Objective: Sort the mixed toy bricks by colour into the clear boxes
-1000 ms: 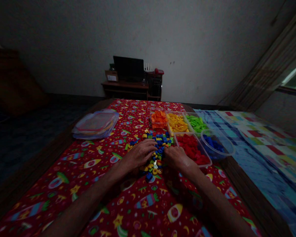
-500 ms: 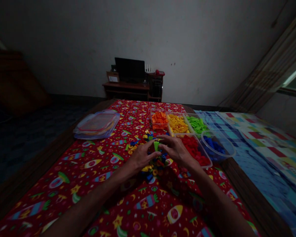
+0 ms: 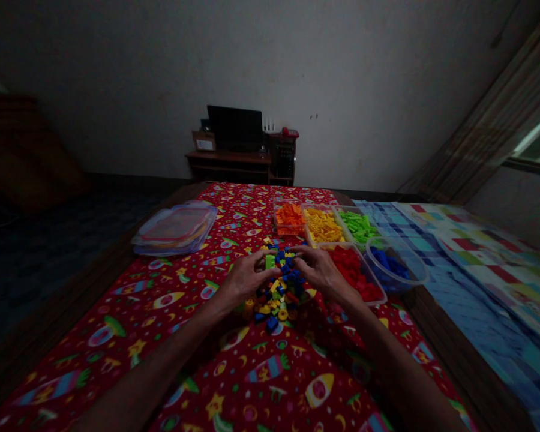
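Green toy brick [image 3: 270, 261] has shifted left, from btwn both hands to the L hand [image 3: 245, 277] alone; R hand [image 3: 320, 271] thus seems freed. L thumb and fingers pinch the brick above the mixed brick pile [image 3: 291, 277], L of the table's [image 3: 234, 375] right edge. R fingers and thumb arch, parted, no brick visibly gripped; palms face inward.

The left fingers [image 3: 267, 276] hold a green block [image 3: 269, 262].
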### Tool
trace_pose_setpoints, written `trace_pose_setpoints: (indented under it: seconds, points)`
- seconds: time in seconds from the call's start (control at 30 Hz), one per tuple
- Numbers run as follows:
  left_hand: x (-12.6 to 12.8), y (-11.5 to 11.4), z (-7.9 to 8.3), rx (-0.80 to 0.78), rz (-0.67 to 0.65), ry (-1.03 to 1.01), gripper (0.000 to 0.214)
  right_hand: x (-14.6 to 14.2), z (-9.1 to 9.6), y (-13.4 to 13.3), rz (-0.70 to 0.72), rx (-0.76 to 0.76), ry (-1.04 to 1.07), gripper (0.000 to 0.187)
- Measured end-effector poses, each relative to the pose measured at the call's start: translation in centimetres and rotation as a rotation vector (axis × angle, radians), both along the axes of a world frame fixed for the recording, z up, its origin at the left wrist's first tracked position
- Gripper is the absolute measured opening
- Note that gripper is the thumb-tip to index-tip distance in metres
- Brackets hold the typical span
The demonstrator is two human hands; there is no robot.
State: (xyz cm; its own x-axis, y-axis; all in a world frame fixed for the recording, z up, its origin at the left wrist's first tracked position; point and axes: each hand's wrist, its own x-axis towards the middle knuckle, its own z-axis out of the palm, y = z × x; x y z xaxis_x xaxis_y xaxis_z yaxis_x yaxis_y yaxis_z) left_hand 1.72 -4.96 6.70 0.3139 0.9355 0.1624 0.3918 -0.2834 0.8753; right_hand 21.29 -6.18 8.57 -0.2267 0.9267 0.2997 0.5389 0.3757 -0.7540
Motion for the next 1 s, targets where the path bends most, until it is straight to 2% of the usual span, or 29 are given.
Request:
trace_pose_setpoints:
  seconds: [0.1, 0.17, 0.27, 0.37, 0.43, 0.53, 0.6, 0.67, 0.73, 0.8, 0.87, 1.0]
  points:
    - [0.2, -0.3, -0.2, 0.107, 0.038, 0.155, 0.071, -0.5, -0.5, -0.2, 0.039, -0.016, -0.030, 0.033]
    - [0.3, -0.5, -0.7, 0.159, 0.017, 0.239, 0.083, -0.9, -0.9, -0.4, 0.106, -0.020, -0.031, 0.032]
    - [0.2, -0.8, -1.7, 0.238, -0.046, 0.298, 0.088, -1.2, -1.2, -0.8, 0.207, -0.033, -0.101, 0.030]
    - [0.2, -0.8, -1.8, 0.258, -0.078, 0.309, 0.089, -0.9, -0.4, -1.0, 0.203, -0.002, -0.165, 0.027]
    - [0.1, -0.7, -1.2, 0.263, -0.079, 0.294, 0.082, 0.4, 0.8, -0.7, 0.128, 0.043, -0.158, 0.026]
    - [-0.4, -0.5, 0.2, 0.313, -0.038, 0.273, 0.060, 4.3, 3.1, 1.0, -0.134, 0.152, -0.184, 0.028]
    - [-0.9, -0.1, 1.0, 0.351, 0.000, 0.272, 0.048, 7.9, 4.6, 3.0, -0.366, 0.229, -0.308, 0.030]
    - [-1.5, 0.4, 1.2, 0.387, 0.025, 0.275, 0.039, 11.4, 5.6, 5.4, -0.485, 0.268, -0.478, 0.033]
    - [-2.1, 0.9, 1.1, 0.409, 0.043, 0.284, 0.034, 14.3, 6.1, 7.7, -0.580, 0.221, -0.615, 0.036]
    - [-2.5, 1.4, 0.7, 0.414, 0.050, 0.302, 0.032, 16.1, 6.2, 9.5, -0.596, 0.087, -0.709, 0.033]
    - [-2.7, 1.7, 0.1, 0.419, 0.051, 0.323, 0.031, 16.6, 6.1, 10.6, -0.585, 0.001, -0.774, 0.031]
    - [-2.4, 2.1, -1.5, 0.494, -0.038, 0.332, 0.029, 13.9, 5.9, 10.2, -0.511, 0.115, -0.766, 0.036]
